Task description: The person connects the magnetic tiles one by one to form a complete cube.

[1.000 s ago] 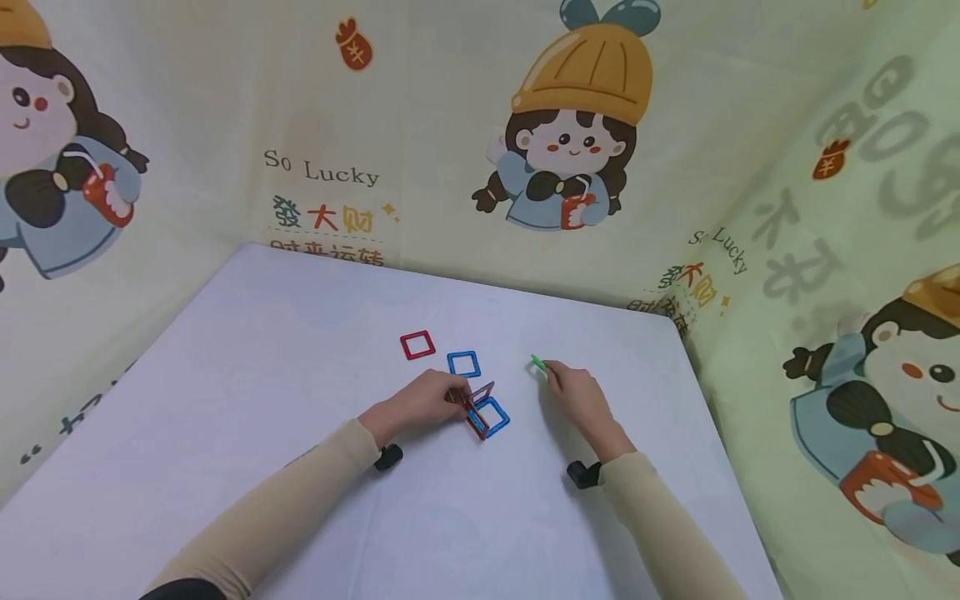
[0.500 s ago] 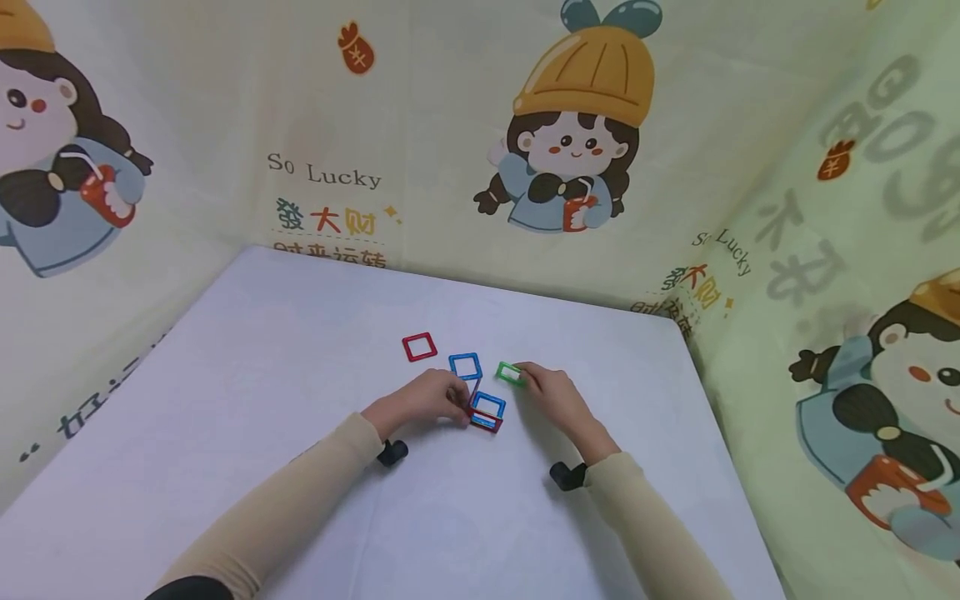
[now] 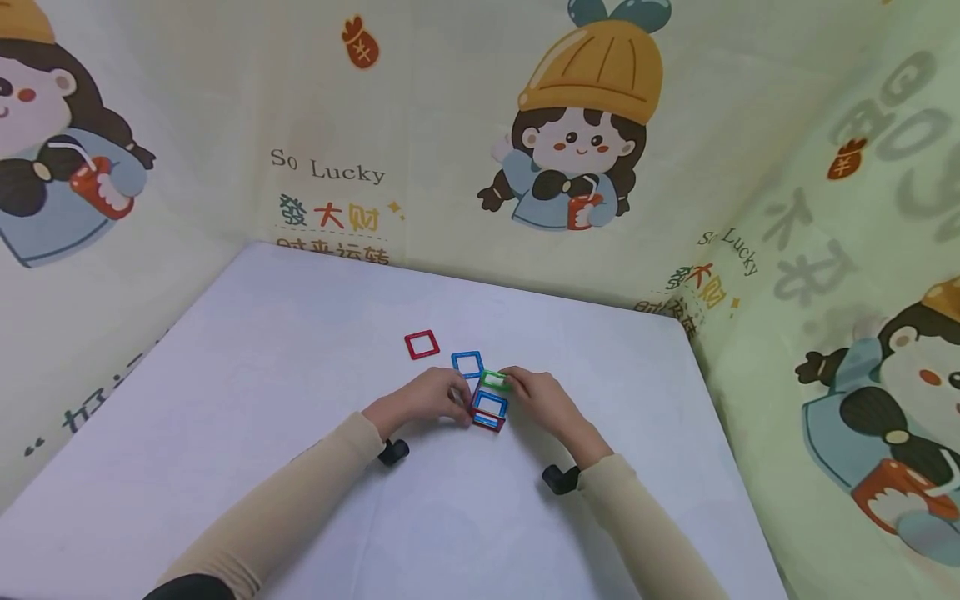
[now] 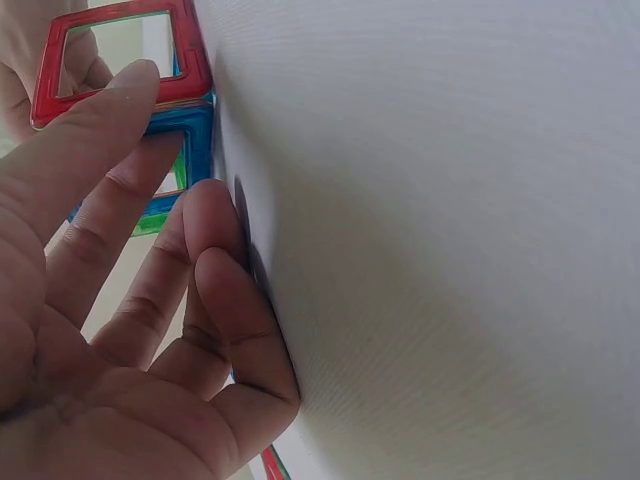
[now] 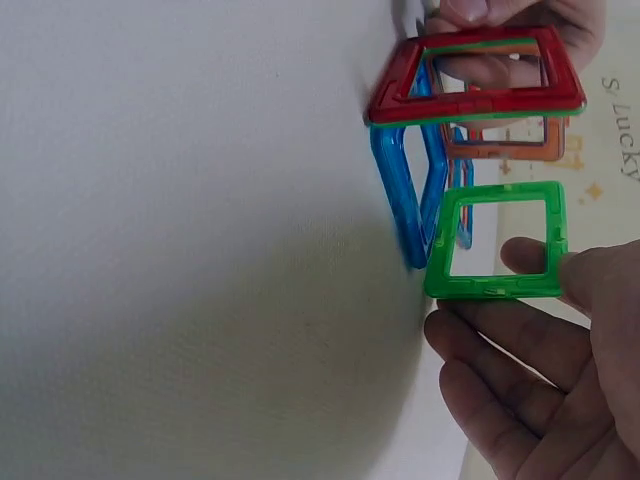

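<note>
Pinching a green square (image 5: 497,241), the right hand (image 3: 546,402) meets the tile stack (image 3: 488,410) — left hand (image 3: 423,398) gripping it.

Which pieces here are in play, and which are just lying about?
In play: green square held by right hand; half-built tile box steadied by left hand.

Lying about: loose red square; loose blue square, both flat on the table.

The right hand (image 3: 543,398) carried the green square (image 3: 495,381) left across the table, from well apart to touching the standing cluster of squares (image 3: 487,411). The left hand (image 3: 427,400) tipped that cluster upright from its earlier lean.
</note>
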Demonstrator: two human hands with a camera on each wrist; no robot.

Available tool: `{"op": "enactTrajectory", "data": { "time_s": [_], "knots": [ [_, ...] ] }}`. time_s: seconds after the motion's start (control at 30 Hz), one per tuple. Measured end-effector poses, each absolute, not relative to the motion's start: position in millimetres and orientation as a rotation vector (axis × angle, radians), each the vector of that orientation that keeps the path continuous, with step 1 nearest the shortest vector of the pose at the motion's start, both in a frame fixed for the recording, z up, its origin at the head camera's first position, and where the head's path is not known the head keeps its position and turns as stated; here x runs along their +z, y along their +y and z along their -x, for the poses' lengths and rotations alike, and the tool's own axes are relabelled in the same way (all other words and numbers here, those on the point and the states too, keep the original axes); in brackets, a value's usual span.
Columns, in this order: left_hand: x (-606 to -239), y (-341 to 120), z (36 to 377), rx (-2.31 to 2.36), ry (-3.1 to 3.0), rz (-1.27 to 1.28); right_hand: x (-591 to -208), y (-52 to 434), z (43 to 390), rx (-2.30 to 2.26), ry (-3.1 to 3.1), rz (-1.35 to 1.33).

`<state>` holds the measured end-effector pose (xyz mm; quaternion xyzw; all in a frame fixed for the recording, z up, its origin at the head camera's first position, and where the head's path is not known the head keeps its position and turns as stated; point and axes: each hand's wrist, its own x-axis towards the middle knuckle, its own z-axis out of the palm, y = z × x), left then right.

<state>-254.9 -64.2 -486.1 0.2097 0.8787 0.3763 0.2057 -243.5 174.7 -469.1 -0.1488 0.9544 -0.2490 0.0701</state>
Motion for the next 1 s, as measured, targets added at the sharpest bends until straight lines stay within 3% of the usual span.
{"op": "enactTrajectory", "data": {
  "time_s": [1.0],
  "knots": [
    [-485.9, -64.9, 261.6, 1.063, 2.403, -0.571, -465.0, 171.1, 242.8, -0.713, 2.786, 0.496]
  ]
}}
